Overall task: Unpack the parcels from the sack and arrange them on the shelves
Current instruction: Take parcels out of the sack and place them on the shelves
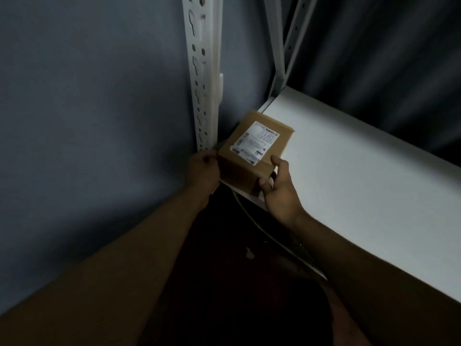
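Both hands hold a small brown cardboard box (pixel 254 151) at the near left corner of a white shelf (pixel 349 186). Left hand (pixel 203 171) grips the box's left side, fingers curled round its near left edge. Right hand (pixel 280 191) grips the near right corner, thumb on the front face and a fingertip hooked over the top edge. A white shipping label (pixel 257 142) faces up on the box top, its print too blurred to read. Whether the box rests flat on the shelf or is held just above it cannot be told. Its long axis runs from the near left toward the far right, skewed to the shelf's front edge, and its near end overhangs that edge. Just left of the box stands a white slotted upright (pixel 203 78), nearly touching it. Behind, a second upright (pixel 275 46) rises at the shelf's far corner. To the right, the shelf surface stretches away bare and bright. A grey-blue wall (pixel 87 96) fills the left side, and the space below the shelf is dark.
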